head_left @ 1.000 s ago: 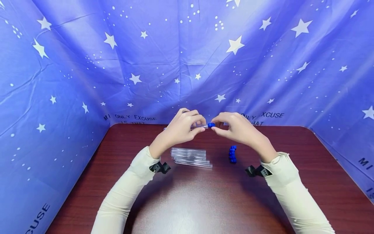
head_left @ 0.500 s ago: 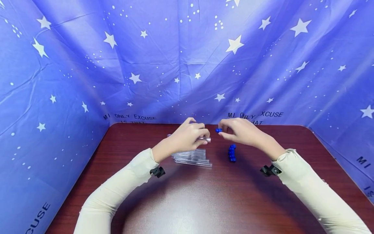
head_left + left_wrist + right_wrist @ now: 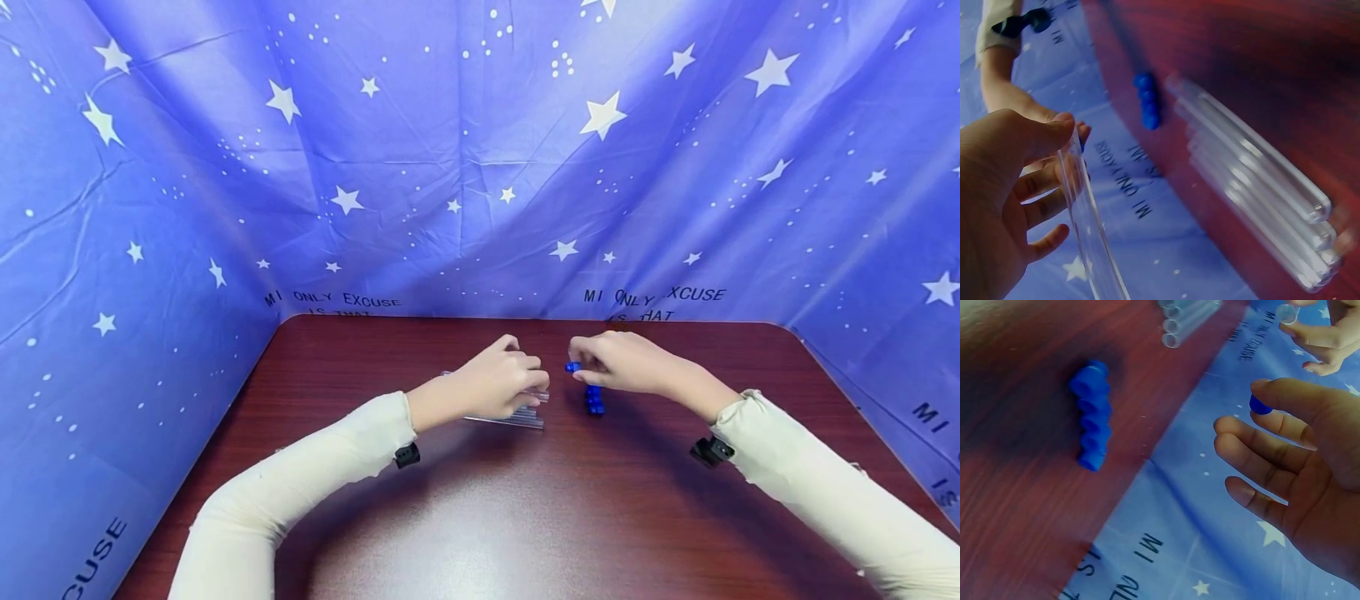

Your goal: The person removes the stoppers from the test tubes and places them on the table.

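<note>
My left hand [image 3: 498,381] pinches a clear test tube [image 3: 1088,219] between thumb and fingers, close over the row of tubes in the head view. The held tube's open mouth shows in the right wrist view. My right hand [image 3: 622,360] pinches a small blue cap [image 3: 1260,405] between thumb and index finger, its other fingers loosely spread. Below it, a row of blue caps [image 3: 1092,419] lies on the table, partly hidden by that hand in the head view. Several more clear test tubes [image 3: 1260,187] lie side by side, partly covered by my left hand from above.
A dark red-brown table [image 3: 465,500] carries everything. Blue cloth [image 3: 465,167] with white stars and printed words hangs behind it and along both sides. Small black wrist cameras sit at both cream sleeves [image 3: 337,450].
The blue cap has come off the left hand's tube and stays in the right hand. Both hands have lowered toward the table, left over the tubes, right over the caps.
</note>
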The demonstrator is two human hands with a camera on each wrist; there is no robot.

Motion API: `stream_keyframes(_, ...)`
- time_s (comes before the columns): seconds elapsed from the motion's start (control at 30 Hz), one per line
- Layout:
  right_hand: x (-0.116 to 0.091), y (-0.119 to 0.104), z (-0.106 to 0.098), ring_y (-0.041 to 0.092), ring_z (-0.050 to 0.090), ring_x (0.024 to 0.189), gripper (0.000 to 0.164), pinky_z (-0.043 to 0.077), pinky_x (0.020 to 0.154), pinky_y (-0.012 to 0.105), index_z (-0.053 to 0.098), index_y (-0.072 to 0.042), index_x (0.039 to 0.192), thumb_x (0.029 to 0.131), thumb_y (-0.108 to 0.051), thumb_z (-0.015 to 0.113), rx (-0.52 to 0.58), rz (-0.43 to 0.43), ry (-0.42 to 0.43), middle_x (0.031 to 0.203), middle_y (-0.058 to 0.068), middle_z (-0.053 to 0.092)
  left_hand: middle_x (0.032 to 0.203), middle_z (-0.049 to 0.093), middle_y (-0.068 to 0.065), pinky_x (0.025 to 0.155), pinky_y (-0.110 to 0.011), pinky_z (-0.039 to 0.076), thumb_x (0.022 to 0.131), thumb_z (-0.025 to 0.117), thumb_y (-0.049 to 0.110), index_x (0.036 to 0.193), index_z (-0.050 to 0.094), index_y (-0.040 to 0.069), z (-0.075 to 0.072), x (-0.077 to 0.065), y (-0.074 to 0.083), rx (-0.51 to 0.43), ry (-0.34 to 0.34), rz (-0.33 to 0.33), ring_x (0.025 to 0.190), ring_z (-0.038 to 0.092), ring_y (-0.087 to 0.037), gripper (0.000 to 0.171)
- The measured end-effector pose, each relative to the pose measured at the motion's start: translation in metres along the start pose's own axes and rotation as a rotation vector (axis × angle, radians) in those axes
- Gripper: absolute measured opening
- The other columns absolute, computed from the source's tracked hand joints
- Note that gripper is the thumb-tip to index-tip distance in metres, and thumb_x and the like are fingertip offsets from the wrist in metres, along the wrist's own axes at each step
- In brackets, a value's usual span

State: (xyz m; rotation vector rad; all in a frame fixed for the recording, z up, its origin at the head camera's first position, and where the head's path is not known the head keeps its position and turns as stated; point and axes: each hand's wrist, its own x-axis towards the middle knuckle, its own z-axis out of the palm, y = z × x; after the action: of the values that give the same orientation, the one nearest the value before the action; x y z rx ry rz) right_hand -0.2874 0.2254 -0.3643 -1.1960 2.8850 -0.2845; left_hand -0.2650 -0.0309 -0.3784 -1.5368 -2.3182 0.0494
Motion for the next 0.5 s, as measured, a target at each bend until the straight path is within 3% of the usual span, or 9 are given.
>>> stream_keyframes(0.27,-0.005,0.003,0.013,-0.001,0.039,0.055,0.015,0.034,0.052,0.021,0.061,-0.015,0.092,0.092,-0.021,0.074,-0.012,-0.011,-0.039,0.064,-0.013,0.046,0.09,0.062,0.009,0.086,-0.033,0.042,0.1,0.061,0.037,0.102,0.063,0.021,0.023,-0.004,0.014,0.149,-0.049,0.071,0.083,0.065,-0.012,0.016)
stream_keyframes(0.5,-0.009,0.004,0.019,-0.002,0.042,0.055,0.012,0.037,0.052,0.022,0.061,-0.017,0.093,0.093,-0.02,0.073,-0.001,0.005,-0.072,0.063,-0.015,0.048,0.095,0.063,0.007,0.079,-0.03,0.042,0.104,0.053,0.035,0.105,0.06,0.019,0.036,-0.009,0.022,0.158,-0.077,0.083,0.09,0.064,-0.012,0.017)
